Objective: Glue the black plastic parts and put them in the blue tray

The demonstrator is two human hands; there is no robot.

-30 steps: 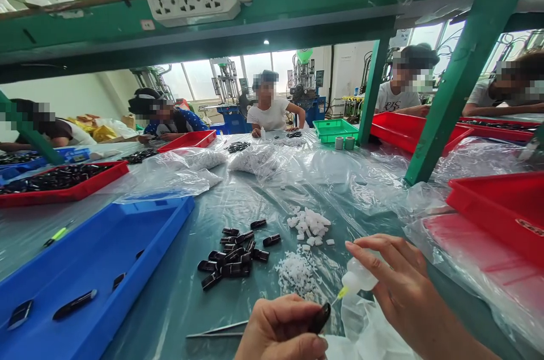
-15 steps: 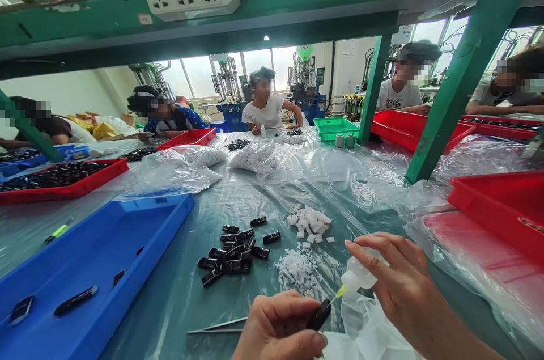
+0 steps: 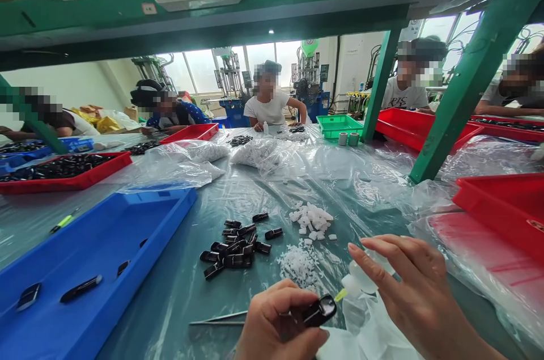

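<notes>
Down at the front, my left hand (image 3: 280,320) pinches a small glossy black plastic piece (image 3: 321,310) between thumb and fingers. A shiny recess on the piece faces up. My right hand (image 3: 412,286) curves around a translucent squeeze bottle (image 3: 361,270) with a yellow needle tip (image 3: 340,295), index finger stretched past it; the thumb is hidden. The needle's end is hidden behind the black piece, so I cannot tell whether they touch. Crumpled white sheet (image 3: 369,326) lies under the bottle. Metal tweezers (image 3: 219,319) lie left of my left hand.
Ahead sit a pile of black pieces (image 3: 238,246), white blocks (image 3: 311,218) and white bits (image 3: 300,263). A blue tray (image 3: 140,286) is left, a red tray (image 3: 501,195) right. A green beam (image 3: 106,25) crosses above; several people work beyond.
My left hand has turned the black piece so its recessed face shows, and the needle's end is now hidden. The right hand and bottle hold nearly the same pose. The view has shifted slightly.
</notes>
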